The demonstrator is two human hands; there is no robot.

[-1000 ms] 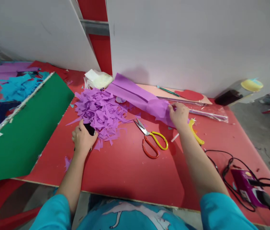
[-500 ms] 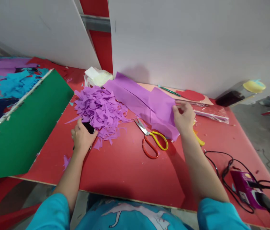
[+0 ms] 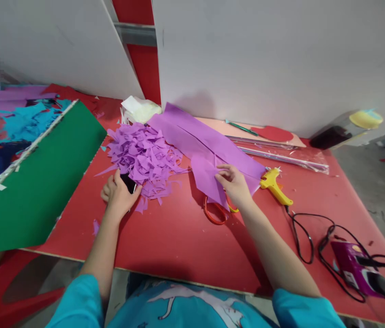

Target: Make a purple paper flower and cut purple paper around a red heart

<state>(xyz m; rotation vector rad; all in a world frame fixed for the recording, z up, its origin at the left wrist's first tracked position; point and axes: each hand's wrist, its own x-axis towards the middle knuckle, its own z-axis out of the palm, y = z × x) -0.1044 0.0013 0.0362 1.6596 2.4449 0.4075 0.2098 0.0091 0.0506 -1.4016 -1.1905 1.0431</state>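
My right hand [image 3: 235, 183] grips the near edge of a long purple paper sheet [image 3: 199, 141] that lies across the red table [image 3: 185, 237]. The sheet covers most of the scissors [image 3: 215, 213]; only their red and yellow handles show. My left hand [image 3: 117, 195] rests at the edge of a heap of purple paper scraps [image 3: 143, 155] and holds a small black object [image 3: 129, 183], partly hidden under the fingers.
A green board [image 3: 38, 177] leans over the table's left side. A yellow glue gun [image 3: 274, 184] lies right of the sheet, its black cord [image 3: 301, 237] running to a purple device [image 3: 352, 266]. Clear plastic sleeves [image 3: 281, 152] lie at the back, before grey panels [image 3: 264, 59].
My right hand has drawn the purple sheet toward me and leftward, laying it over the scissors. The glue gun is now uncovered. My left hand has stayed by the scrap heap.
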